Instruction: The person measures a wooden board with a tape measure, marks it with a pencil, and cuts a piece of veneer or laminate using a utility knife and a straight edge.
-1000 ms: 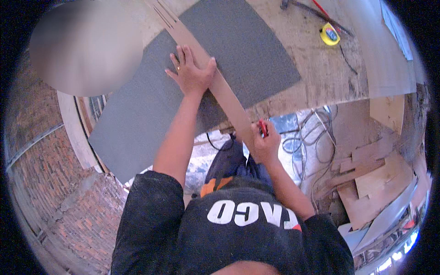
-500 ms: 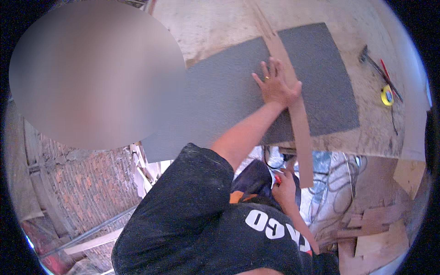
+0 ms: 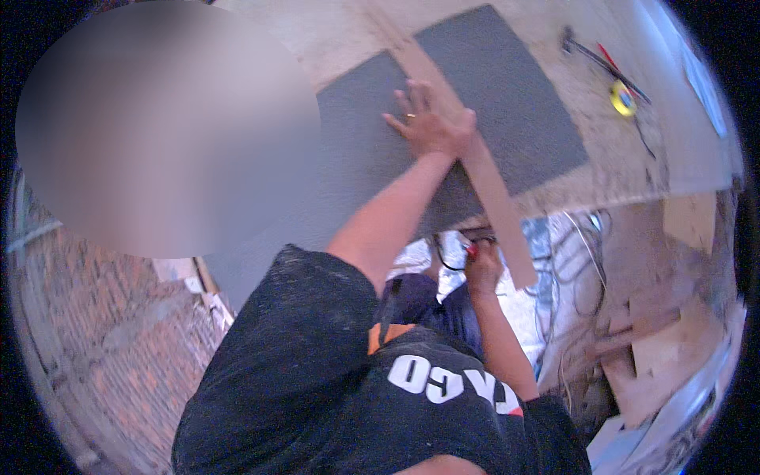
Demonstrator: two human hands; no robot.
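A long flat wooden strip (image 3: 497, 195) lies slantwise across a dark grey sheet (image 3: 518, 107), its near end jutting past the sheet's near edge. My left hand (image 3: 431, 125) presses down on sheet and strip with fingers spread, the thumb side over the strip. Below the near edge of the table, left of the strip's end, my right hand (image 3: 484, 271) is closed around a small red object (image 3: 472, 251). Most of that object is hidden by the fingers, so its kind does not show.
On the pale wooden worktop (image 3: 625, 174), a hammer (image 3: 606, 65), a red pen-like stick (image 3: 607, 55) and a yellow tape measure (image 3: 622, 99) lie to the right. Cables (image 3: 582, 261) and wood offcuts (image 3: 661, 364) are below at right. Brickwork (image 3: 119, 340) shows lower left; a blur covers the upper left.
My right hand has risen closer to the table's near edge with the red object. My left hand keeps its place on the strip. The whole view has shifted and turned slightly.
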